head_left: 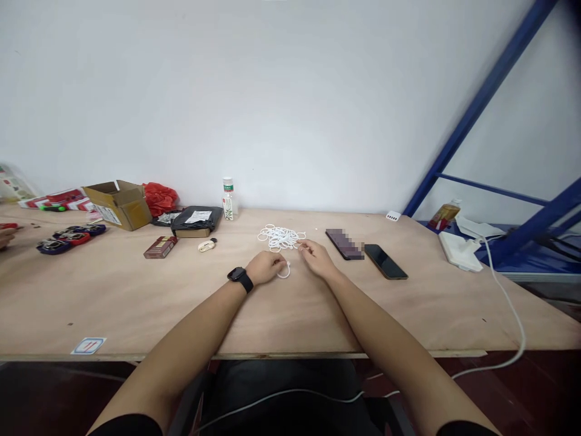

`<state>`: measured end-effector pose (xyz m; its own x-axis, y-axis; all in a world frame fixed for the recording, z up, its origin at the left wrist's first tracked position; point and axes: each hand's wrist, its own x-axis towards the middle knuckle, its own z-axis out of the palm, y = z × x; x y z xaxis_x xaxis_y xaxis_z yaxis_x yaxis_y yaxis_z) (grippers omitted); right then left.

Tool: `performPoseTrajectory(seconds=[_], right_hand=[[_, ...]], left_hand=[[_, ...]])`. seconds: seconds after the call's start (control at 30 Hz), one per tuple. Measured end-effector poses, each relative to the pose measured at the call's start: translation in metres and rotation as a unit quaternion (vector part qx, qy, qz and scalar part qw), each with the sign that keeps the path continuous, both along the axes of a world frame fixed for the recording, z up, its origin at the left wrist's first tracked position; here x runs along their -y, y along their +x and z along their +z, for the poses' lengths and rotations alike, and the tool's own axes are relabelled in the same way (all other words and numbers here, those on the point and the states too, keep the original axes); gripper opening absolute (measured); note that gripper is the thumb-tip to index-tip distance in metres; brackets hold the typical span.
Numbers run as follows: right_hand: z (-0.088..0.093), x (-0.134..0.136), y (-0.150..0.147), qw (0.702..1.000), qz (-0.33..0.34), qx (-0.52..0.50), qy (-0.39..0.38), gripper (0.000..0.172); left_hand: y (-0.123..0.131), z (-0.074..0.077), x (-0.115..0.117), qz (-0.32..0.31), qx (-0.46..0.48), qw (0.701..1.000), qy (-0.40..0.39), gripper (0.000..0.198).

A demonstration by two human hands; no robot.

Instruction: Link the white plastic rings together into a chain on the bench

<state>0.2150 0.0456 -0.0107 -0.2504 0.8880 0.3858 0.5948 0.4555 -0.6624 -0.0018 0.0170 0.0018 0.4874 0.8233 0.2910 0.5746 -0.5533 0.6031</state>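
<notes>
My left hand [267, 266], a black watch on its wrist, rests on the wooden table [136, 303] with its fingers curled round a white ring [284, 272]. My right hand [316, 257] lies just to the right of it, fingertips pinched at the near edge of a pile of white rings [280, 237]. The pile sits right behind both hands. What the right fingertips grip is too small to make out.
Two phones [385, 261] lie right of my hands. A bottle [229, 198], a black parcel [196, 220], a red box [160, 247] and a cardboard box [118, 204] stand at back left. A white cable [508, 303] hangs over the right edge. Blue shelving [481, 103] rises at right.
</notes>
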Motion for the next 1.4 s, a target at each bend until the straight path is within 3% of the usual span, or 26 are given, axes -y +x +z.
performPoseTrajectory(seconds=[0.13, 0.33, 0.43, 0.53, 0.67, 0.77, 0.87, 1.0, 1.4], right_hand=[[-0.007, -0.011, 0.009, 0.991, -0.034, 0.132, 0.012, 0.040], [-0.005, -0.006, 0.003, 0.979, -0.020, 0.204, -0.001, 0.036], [-0.003, 0.001, 0.001, 0.988, 0.015, 0.156, -0.006, 0.031], [-0.001, 0.010, -0.006, 0.997, 0.072, 0.028, -0.032, 0.030], [0.004, 0.020, -0.020, 0.977, 0.127, -0.141, -0.100, 0.019], [0.007, 0.023, -0.024, 0.961, 0.131, -0.206, -0.134, 0.022], [0.008, 0.022, -0.022, 0.958, 0.128, -0.213, -0.143, 0.028], [0.005, 0.021, -0.019, 0.964, 0.137, -0.179, -0.145, 0.023], [0.004, 0.021, -0.016, 0.970, 0.161, -0.133, -0.124, 0.022]], left_hand=[[0.002, -0.005, 0.002, -0.069, -0.053, 0.996, 0.026, 0.018], [0.005, -0.008, 0.003, -0.067, -0.048, 0.996, 0.046, 0.025], [0.003, -0.008, 0.002, -0.022, -0.050, 0.997, 0.062, 0.028], [0.002, -0.007, 0.001, 0.011, -0.017, 0.997, 0.080, 0.039], [0.003, -0.004, 0.000, 0.007, 0.021, 0.996, 0.091, 0.033], [0.003, 0.000, 0.001, 0.027, -0.001, 0.996, 0.085, 0.027], [0.003, 0.004, 0.003, 0.052, -0.013, 0.997, 0.062, 0.035], [0.004, 0.007, 0.006, 0.063, -0.015, 0.996, 0.058, 0.037], [0.006, 0.005, 0.007, 0.055, -0.025, 0.996, 0.063, 0.037]])
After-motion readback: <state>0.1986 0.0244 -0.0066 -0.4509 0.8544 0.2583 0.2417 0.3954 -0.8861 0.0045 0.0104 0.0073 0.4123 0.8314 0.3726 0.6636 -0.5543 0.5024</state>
